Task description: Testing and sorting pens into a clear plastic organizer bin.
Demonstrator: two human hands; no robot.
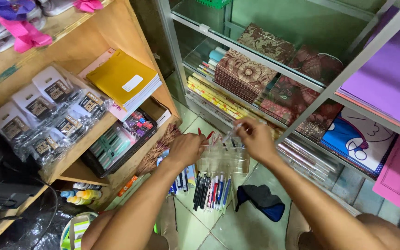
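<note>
Clear acrylic pen stand, left hand steadying it, right hand grip pinching slim pen

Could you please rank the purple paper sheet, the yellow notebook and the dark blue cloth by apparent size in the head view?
1. Purple paper sheet, partly cut off.
2. Yellow notebook.
3. Dark blue cloth, though only slightly smaller; differing distances from the camera make this unsure.

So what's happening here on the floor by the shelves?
A person reaches down to a clear plastic pen holder on the tiled floor. The left hand rests on its left edge, and the right hand holds a pen above it. More pens lie in a row below, beside a dark blue cloth.
</note>
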